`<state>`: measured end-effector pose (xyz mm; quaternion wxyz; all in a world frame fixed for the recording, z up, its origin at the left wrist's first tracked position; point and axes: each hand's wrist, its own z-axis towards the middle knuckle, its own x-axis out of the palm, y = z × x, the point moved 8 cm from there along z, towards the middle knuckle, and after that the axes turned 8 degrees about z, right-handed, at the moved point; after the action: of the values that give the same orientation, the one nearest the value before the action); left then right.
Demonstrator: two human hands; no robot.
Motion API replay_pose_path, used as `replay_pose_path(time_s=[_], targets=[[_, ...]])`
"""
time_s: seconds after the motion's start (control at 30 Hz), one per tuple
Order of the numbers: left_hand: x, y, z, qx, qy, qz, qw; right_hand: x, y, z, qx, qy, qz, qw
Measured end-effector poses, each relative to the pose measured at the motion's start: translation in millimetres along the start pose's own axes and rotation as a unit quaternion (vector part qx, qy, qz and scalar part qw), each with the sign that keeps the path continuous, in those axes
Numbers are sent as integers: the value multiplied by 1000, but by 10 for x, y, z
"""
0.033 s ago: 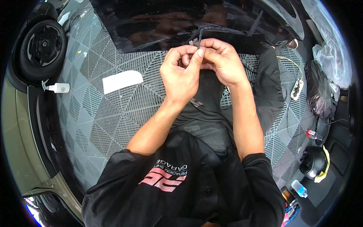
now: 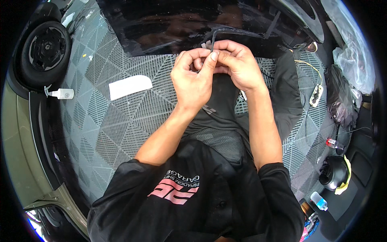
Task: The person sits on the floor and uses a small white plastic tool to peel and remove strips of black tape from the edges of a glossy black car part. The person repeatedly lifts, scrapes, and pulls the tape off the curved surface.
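The left hand (image 2: pixel 192 78) and right hand (image 2: pixel 243 68) are closed, fingertips pinching the cord (image 2: pixel 213 39), which runs just beyond them over the panel (image 2: pixel 161 28). Probably light and bendy; thumb-and-finger holds should suit.

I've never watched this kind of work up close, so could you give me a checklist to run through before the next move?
1. Left hand at the thin black strip: ok, fingertips closed on it.
2. Right hand there too: ok, fingertips beside the left's.
3. Strip's held end visible: not ok, fingers cover it.
4. Strip fixed to the black panel: cannot tell.
5. White sheet clear of both hands: ok, it lies apart on the grey floor.
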<state>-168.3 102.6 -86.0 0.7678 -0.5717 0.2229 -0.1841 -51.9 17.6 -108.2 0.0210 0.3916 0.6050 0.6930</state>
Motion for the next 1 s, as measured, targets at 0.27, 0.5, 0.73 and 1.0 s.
replay_pose_path(time_s=[0.27, 0.5, 0.73, 1.0], targets=[[-7, -186, 109, 151, -43, 102, 982, -64, 125, 134, -24, 8, -52, 998], [-22, -220, 119, 196, -50, 95, 975, -37, 161, 115, 29, 5, 2, 1000], [-17, -148, 117, 185, -37, 5, 982, 21, 262, 119, -19, -12, -97, 995], [-44, -109, 216, 111, -33, -112, 987, 2, 438, 79, -96, -25, -212, 972]])
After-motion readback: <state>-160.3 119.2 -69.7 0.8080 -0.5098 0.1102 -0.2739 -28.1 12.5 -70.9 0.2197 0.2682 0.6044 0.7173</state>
